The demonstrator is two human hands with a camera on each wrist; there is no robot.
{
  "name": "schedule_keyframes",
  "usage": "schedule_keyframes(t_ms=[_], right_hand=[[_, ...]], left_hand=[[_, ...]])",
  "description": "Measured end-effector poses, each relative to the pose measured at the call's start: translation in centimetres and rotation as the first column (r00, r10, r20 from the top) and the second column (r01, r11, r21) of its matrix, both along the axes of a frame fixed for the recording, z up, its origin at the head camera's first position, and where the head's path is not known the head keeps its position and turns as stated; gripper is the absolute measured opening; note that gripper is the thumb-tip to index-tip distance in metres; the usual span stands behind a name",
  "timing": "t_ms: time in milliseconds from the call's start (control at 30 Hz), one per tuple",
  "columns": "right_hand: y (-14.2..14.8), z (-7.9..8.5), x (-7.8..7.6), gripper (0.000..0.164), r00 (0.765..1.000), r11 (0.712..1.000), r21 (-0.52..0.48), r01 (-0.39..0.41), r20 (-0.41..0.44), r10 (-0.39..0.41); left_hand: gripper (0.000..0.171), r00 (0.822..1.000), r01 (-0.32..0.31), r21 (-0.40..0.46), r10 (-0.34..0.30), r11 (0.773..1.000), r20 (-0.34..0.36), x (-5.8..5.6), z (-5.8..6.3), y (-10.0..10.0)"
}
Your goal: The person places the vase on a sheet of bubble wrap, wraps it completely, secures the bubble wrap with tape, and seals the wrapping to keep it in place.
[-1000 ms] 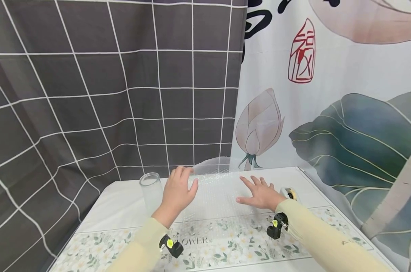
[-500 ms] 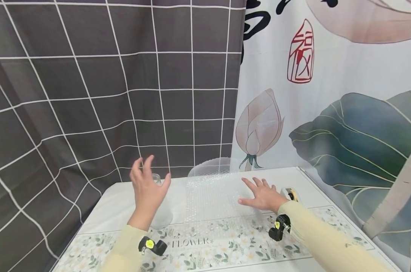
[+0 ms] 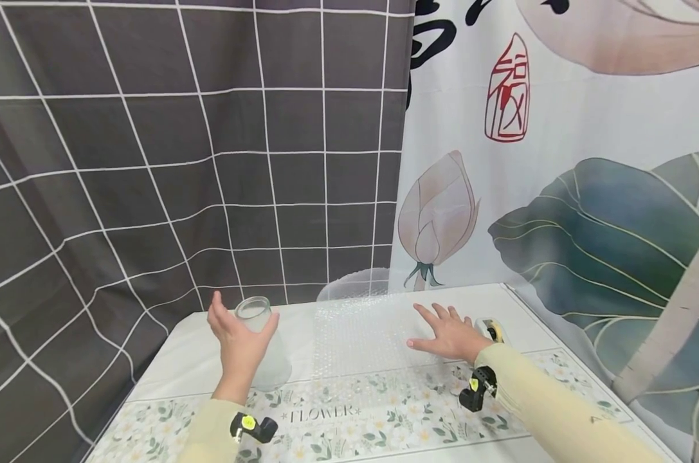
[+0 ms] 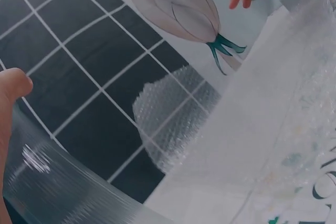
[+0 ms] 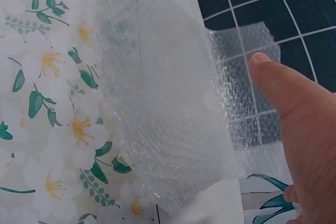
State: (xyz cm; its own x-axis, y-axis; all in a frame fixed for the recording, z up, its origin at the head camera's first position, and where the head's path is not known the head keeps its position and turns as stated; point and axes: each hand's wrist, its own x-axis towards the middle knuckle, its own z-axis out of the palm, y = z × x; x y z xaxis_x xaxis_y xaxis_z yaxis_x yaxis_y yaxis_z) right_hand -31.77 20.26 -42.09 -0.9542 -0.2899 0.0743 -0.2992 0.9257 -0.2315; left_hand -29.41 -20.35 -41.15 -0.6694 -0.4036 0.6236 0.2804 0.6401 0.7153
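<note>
A tall clear glass vase stands upright on the left part of the table. My left hand is right at its neck, thumb on the right side and fingers spread on the left. Whether the skin touches the glass I cannot tell; in the left wrist view the thumb lies close above the glass. A sheet of bubble wrap lies flat in the middle, its far end hanging past the table's back edge. My right hand, fingers spread, is over or beside the sheet's right side; contact is unclear.
Behind my right wrist sits a small white object with a yellow ring. A white, flower-printed cloth covers the table. A dark grid curtain and a lotus-printed curtain hang close around the table's back and sides.
My left hand has moved left from beside the bubble wrap, passed in front of the vase and come down at its neck. The right hand has stayed nearly still.
</note>
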Motion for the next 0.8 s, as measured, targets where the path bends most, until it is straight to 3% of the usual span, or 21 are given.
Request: schedule_keyframes(t_ms=[200,500,800], right_hand=[[0.1,-0.1,0.2,0.094,1.000,1.000,-0.016,-0.008,0.005,0.008],[0.2,-0.2,-0.3,0.095,1.000,1.000,0.014,0.010,-0.003,-0.010],[-0.1,-0.3,-0.3,0.094,1.000,1.000,0.004,-0.004,0.017,0.004]], left_hand=[[0.122,0.997,0.044,0.125,-0.051,0.991,0.053,-0.3,-1.3,0.0],[0.117,0.989,0.065,0.195,-0.089,0.979,0.120,-0.5,-2.7,-0.1],[0.094,0.961,0.090,0.138,-0.123,0.986,0.246,-0.2,-2.6,-0.5]])
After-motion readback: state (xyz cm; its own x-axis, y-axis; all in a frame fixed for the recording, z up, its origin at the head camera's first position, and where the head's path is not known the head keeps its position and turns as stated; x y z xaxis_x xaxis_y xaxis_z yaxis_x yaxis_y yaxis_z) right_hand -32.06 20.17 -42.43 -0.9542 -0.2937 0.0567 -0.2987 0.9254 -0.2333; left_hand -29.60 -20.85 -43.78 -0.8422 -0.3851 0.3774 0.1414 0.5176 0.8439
